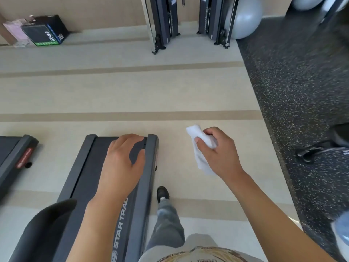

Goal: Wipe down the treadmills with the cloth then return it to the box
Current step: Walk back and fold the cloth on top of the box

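— While you stand beside that machine, what are your hands doing?

— My right hand (219,150) grips the crumpled white cloth (203,146): fingers curled round its middle, one end sticking up past my fingertips, the other hanging below my palm, over the pale beige floor (122,95).

— And the other hand?

— My left hand (122,159) hangs relaxed, fingers loosely bent, holding nothing. Under those fingers is the rear end of the dark grey treadmill with its black belt (90,178); whether they touch it I cannot tell.

— Anything else near?

— Left of my left fingers, a second dark treadmill (13,157). Far beyond them, a black plyo box (45,31) by the wall. Beyond my right fingers, a grey exercise ball (245,17).
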`<state>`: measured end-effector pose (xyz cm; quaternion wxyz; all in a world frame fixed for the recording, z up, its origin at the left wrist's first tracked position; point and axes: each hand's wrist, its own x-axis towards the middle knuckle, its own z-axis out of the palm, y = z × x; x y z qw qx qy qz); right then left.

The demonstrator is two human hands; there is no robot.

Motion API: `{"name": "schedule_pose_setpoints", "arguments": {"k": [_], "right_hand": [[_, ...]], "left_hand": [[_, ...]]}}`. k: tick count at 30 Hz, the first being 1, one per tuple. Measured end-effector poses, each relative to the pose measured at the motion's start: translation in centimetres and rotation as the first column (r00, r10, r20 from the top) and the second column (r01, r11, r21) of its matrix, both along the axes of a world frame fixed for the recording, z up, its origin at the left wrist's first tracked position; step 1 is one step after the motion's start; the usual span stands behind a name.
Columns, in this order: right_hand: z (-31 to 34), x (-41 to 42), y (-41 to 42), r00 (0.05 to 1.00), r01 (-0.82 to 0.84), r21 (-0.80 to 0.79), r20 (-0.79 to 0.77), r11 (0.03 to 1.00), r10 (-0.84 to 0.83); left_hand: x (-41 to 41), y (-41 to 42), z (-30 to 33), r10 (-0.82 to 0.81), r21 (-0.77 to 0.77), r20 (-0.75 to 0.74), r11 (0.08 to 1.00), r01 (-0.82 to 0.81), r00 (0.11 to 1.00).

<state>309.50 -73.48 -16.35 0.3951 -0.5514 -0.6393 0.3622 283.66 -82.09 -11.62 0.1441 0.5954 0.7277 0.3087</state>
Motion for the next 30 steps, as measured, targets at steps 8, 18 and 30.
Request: {"name": "schedule_pose_setpoints", "arguments": {"k": [8,18,30], "right_hand": [[1.0,-5.3,11.0,0.997,0.069,0.003,0.037,0.998,-0.069],[4.9,-16.2,24.0,0.994,0.056,0.067,0.087,0.996,-0.062],[5.6,-23.3,35.2,0.99,-0.027,0.081,0.142,0.996,0.016]], "left_hand": [[-7.0,12.5,-0.6,-0.049,0.062,-0.015,0.997,0.049,0.999],[-17.0,26.0,1.2,-0.087,0.103,0.009,0.991,0.086,0.996],[-23.8,34.9,0.1,0.0,0.126,0.085,0.992,-0.011,0.996]]}}
